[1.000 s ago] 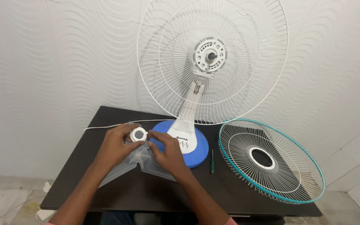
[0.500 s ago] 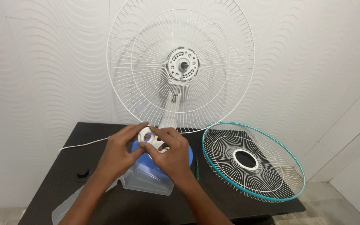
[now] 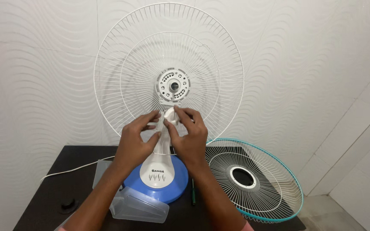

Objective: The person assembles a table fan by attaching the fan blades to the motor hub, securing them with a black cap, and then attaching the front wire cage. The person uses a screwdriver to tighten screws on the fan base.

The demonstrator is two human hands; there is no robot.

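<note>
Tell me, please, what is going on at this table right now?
A person holds a small white plastic ring between both hands, left hand and right hand, raised in front of the fan's rear guard. The clear blade lies by the blue base; the teal-rimmed front guard rests on the table.

Small white plastic ring point(image 3: 168, 118), smooth and slightly glossy, is pinched in the grip of both hands. Behind the grip, rear guard point(image 3: 168, 70) is seen as thin white-coated metal wire. Below the grip, fan base point(image 3: 159, 179) is glossy blue and white plastic; blade point(image 3: 138, 207) is translucent, frosted plastic. Desk point(image 3: 48, 196) is dark, matt.
</note>
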